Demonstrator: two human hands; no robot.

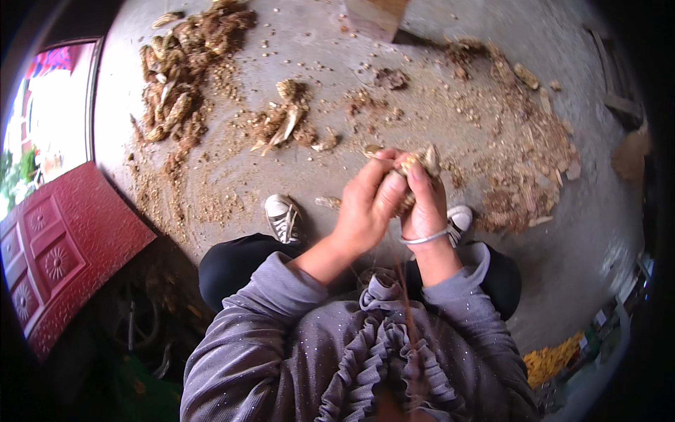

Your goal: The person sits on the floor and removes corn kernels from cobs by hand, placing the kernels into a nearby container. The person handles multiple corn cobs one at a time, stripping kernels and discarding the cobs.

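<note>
In front of my knees, both hands are closed around a dried ear of corn (431, 160). My left hand (366, 205) grips it from the left, its thumb pressed near the yellow kernels. On the other side my right hand (423, 208), with a silver bangle at the wrist, holds the same ear, thumb upward. Fingers cover most of the ear, and its lower end shows only partly between the palms. Beneath my hands, another corn piece (328, 202) lies on the concrete floor (337, 68).
A heap of corn ears and brown silk (179, 84) lies at the upper left, with a smaller clump (287, 116) nearer. Chaff and cob pieces (527, 158) spread along the right. A box-like object (377, 18) stands ahead. At left is a red panelled door (68, 253).
</note>
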